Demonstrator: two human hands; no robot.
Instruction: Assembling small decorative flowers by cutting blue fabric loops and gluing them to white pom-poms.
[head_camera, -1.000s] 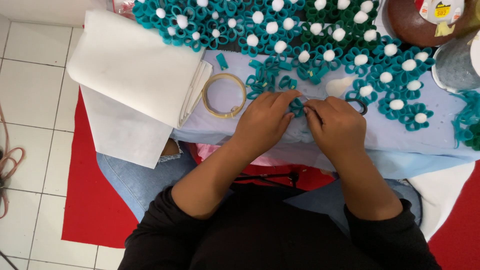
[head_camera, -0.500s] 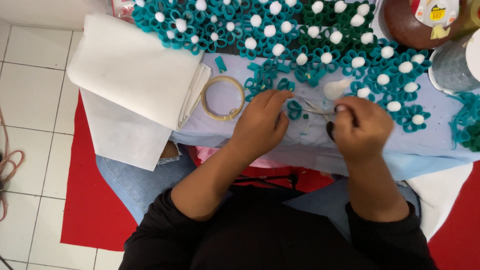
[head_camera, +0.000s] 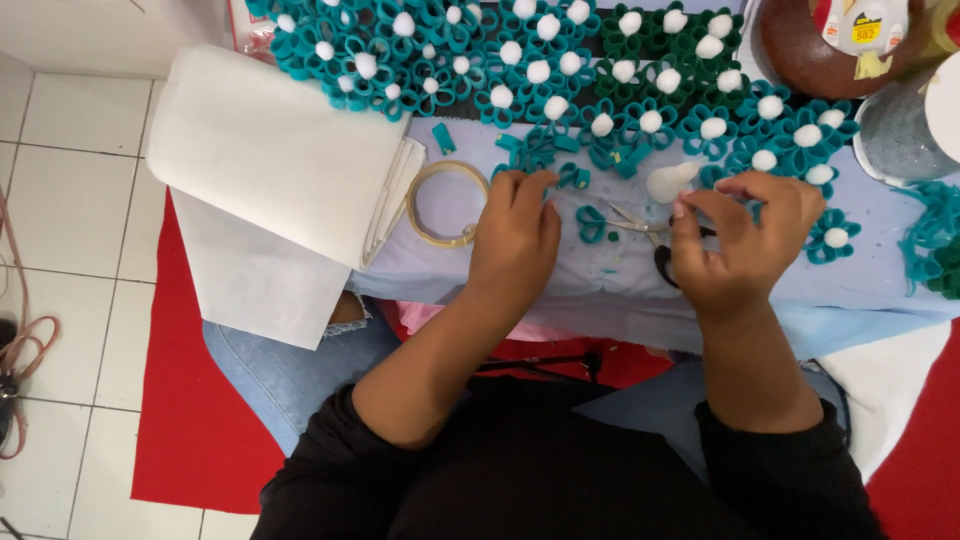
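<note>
My left hand (head_camera: 515, 235) lies flat on the pale blue cloth (head_camera: 600, 285), its fingertips touching a small pile of teal felt loops (head_camera: 535, 150). One folded teal loop piece (head_camera: 589, 222) lies loose between my hands. Small scissors (head_camera: 632, 222) rest on the cloth with their blades pointing left and their black handles (head_camera: 662, 264) tucked against my right hand (head_camera: 745, 240). My right hand is curled, thumb and forefinger pinched together above the handles, over a teal flower. Whether it grips anything is hidden.
Several teal and green felt flowers with white pompom centres (head_camera: 560, 60) cover the far side of the cloth. A tape ring (head_camera: 445, 203) and a folded white fabric (head_camera: 270, 150) lie to the left. A brown bowl (head_camera: 800, 50) and a grey container (head_camera: 900, 130) stand at the right.
Both hands let go of the small teal loop piece. My right hand took up the scissors and drew back to the right. My left hand slid up-left onto the pile of loops.
</note>
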